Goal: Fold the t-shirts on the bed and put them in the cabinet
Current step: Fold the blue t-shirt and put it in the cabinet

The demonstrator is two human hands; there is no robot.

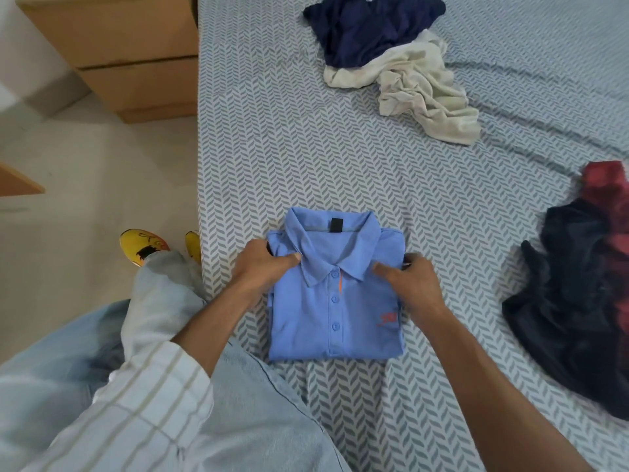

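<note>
At the far left a wooden cabinet (136,56) stands on the floor (85,172), just beside the bed (272,131). Lower down, two yellow shoes (144,247) show at the bed's edge. The left hand (262,264) grips the left shoulder of the folded blue polo shirt (333,308), thumb on top and fingers curled around the edge. The shirt lies flat on the bed near its front edge, collar away from the person, buttons up. The right hand (413,281) pinches the shirt's right shoulder in the same way. Farther back lie a crumpled navy shirt (371,25) and a cream shirt (418,90), touching each other. At the far right lies a dark and red garment (585,284), unfolded.
</note>
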